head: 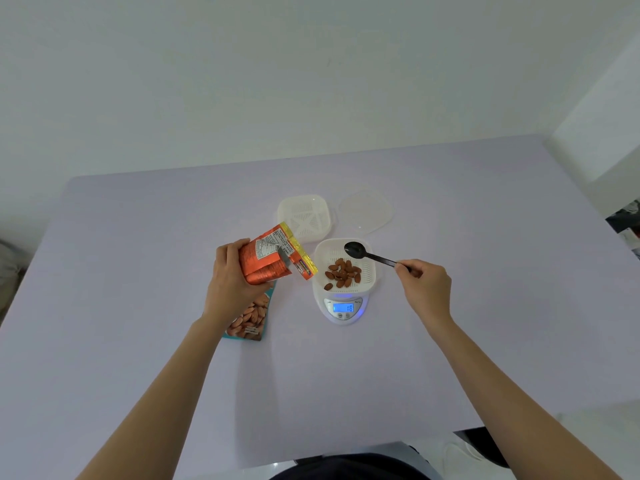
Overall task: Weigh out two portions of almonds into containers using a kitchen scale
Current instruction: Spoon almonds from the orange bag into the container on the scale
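Observation:
A white kitchen scale (343, 311) stands mid-table, its blue display reading 18. On it sits a white slotted container (367, 271) holding several almonds (343, 273). My left hand (230, 275) grips an orange foil almond bag (272, 258), tilted with its opening toward the container. My right hand (424, 284) pinches the handle of a black spoon (360, 251), whose empty bowl hovers over the container's far rim. A second white slotted container (304, 216) stands behind, with nothing in it.
A clear lid (365, 209) lies at the back right of the containers. A teal almond packet (251, 317) lies flat under my left wrist. The lilac table (138, 271) ends at a white wall behind and at its near edge by my body.

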